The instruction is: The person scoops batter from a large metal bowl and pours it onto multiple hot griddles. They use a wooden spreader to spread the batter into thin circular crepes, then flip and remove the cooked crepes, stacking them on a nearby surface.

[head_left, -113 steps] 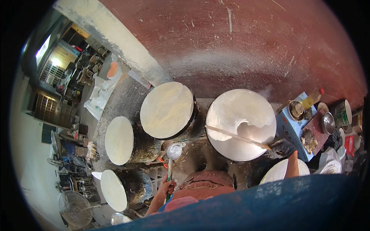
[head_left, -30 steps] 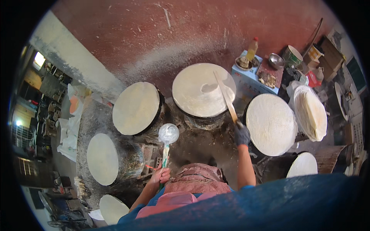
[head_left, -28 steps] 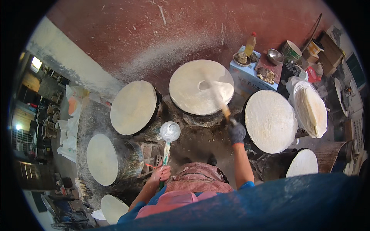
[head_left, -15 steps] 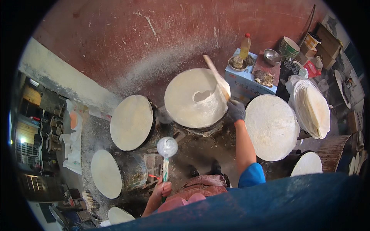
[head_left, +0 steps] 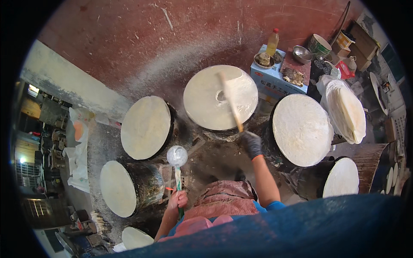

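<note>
My right hand (head_left: 251, 144), in a dark glove, is closed round the handle of a wooden batter spreader (head_left: 232, 105). The spreader's long pale blade lies across the middle griddle (head_left: 200, 96), round and coated with wet, pale batter. A small ring-shaped mark shows near the batter's centre, partly behind the blade. Bare, my left hand (head_left: 177, 200) grips a ladle by its green-and-white handle. The ladle's round bowl (head_left: 177, 156), whitened with batter, points up in front of the middle griddle, apart from it.
Several more round griddles with pale sheets curve around me, including one at left (head_left: 145, 127) and one at right (head_left: 302, 130). Stacked thin pancakes in plastic (head_left: 346, 112) lie far right. A blue box (head_left: 269, 81) bears a bottle (head_left: 272, 42). A red wall (head_left: 129, 38) stands behind.
My right hand has moved left and slightly nearer, bringing the spreader from the griddle's right edge across its middle. The opening in the batter looks smaller. My left hand still holds the ladle.
</note>
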Available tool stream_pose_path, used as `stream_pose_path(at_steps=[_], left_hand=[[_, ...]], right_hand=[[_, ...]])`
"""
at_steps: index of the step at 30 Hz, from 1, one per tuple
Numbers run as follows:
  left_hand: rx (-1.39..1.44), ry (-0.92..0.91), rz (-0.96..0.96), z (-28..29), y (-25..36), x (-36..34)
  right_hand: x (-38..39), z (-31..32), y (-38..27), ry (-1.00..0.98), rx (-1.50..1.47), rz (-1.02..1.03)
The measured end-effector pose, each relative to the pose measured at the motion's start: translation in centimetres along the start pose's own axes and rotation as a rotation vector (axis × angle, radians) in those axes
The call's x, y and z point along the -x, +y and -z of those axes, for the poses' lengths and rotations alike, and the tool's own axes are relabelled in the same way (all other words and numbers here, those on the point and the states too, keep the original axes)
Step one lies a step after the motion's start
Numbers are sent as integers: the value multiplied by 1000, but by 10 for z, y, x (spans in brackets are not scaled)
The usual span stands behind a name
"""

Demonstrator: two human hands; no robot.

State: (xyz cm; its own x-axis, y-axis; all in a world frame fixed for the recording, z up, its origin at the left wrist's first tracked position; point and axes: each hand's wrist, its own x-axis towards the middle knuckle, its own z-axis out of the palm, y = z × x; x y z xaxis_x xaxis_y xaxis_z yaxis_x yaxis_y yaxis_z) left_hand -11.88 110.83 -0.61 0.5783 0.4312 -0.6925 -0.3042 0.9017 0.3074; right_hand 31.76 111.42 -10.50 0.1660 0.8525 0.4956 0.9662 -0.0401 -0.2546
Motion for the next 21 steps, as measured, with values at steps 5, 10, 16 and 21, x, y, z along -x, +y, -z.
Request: stream_pose_path(at_steps=[5,10,16,21], left_hand=[[56,-54,69,13,4,-12],[34,-3,84,21,14,-23],[-40,5,161,-2,57,-82],[-124,73,-44,-71,100,-153]], right_hand=[[-4,15,-5,-66,-785,-990],[-58,37,77,-128,-8,-823],[-42,52,60,-487,127,-372],[1,61,65,-366,116,-617]])
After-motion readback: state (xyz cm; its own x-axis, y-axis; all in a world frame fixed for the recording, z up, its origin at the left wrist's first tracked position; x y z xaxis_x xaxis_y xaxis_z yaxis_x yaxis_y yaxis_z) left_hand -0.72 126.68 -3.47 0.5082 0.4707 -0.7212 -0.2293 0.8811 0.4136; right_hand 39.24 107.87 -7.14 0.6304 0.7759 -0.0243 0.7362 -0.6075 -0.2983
